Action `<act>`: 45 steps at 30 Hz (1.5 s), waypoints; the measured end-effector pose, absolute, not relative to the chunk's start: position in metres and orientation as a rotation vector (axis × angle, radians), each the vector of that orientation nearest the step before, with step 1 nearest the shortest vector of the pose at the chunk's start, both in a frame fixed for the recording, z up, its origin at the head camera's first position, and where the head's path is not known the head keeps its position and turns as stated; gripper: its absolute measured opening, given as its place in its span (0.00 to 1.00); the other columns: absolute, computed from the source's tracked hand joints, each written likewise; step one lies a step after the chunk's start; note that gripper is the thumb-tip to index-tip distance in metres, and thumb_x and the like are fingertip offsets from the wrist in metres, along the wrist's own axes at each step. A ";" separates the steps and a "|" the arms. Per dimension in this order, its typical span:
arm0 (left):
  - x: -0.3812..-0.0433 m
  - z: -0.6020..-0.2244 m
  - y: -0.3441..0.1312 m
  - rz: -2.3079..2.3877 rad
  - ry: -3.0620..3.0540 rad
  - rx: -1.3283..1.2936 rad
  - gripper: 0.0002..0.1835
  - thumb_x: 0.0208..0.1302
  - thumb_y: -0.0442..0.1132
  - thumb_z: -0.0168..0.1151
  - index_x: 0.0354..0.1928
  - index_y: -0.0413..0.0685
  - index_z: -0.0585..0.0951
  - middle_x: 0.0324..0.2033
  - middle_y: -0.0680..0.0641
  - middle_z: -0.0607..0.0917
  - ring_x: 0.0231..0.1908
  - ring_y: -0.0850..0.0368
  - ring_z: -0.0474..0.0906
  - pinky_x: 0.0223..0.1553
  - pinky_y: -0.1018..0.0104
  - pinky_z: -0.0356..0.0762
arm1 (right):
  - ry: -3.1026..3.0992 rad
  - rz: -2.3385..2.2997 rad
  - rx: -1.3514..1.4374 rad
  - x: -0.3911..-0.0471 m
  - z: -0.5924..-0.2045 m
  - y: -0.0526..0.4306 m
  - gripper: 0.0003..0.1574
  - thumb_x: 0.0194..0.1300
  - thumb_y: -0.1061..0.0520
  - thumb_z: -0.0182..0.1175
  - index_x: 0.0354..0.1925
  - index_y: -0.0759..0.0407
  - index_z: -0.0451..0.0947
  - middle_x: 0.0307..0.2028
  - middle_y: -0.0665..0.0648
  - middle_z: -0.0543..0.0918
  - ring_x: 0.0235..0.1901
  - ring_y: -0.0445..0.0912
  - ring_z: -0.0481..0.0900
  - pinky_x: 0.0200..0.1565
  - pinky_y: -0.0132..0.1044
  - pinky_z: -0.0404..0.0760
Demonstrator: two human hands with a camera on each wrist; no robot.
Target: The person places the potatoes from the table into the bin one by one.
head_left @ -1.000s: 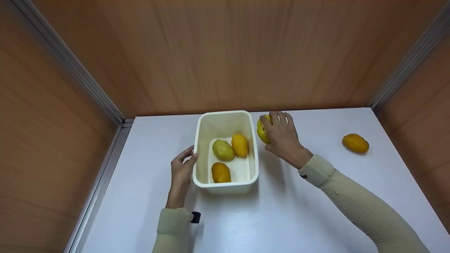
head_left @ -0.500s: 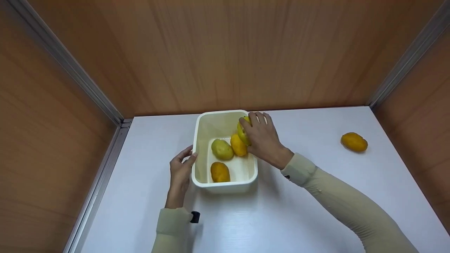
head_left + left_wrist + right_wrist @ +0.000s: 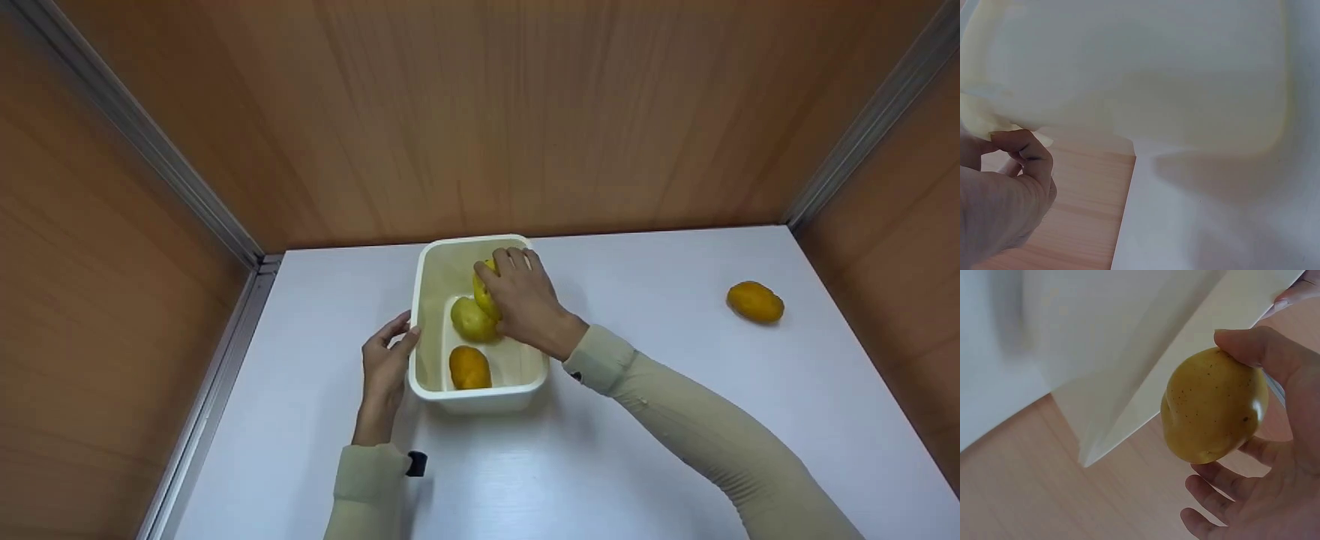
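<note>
My right hand is over the cream plastic bin, gripping a yellow-green mango. In the right wrist view this mango sits between thumb and fingers, dark specks on its skin. My left hand pinches the bin's left rim, thumb on the edge and fingers outside; the left wrist view shows the curled fingers at the bin wall. Inside the bin lie a green mango and an orange-yellow mango. The right hand hides the bin's right side.
Another orange-yellow mango lies on the white table at the far right. Wooden panels stand behind and at both sides, with metal rails at the corners.
My right hand has carried the yellow-green mango leftward from beside the bin to over its inside, covering the yellow mango there. The left hand has stayed on the rim.
</note>
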State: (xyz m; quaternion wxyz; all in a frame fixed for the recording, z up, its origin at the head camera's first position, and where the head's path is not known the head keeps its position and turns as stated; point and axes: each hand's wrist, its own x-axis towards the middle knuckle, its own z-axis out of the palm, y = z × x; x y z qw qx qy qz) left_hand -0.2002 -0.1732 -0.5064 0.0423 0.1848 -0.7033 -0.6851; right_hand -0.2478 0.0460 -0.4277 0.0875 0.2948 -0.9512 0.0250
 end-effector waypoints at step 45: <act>-0.202 -0.509 -0.178 -2.111 -2.152 0.585 0.19 0.60 0.35 0.60 0.55 0.45 0.76 0.47 0.45 0.73 0.46 0.53 0.72 0.47 0.65 0.76 | -3.336 -0.413 0.884 -0.248 -0.443 -0.016 0.41 0.37 0.49 0.73 0.53 0.54 0.72 0.43 0.58 0.75 0.45 0.53 0.69 0.53 0.52 0.64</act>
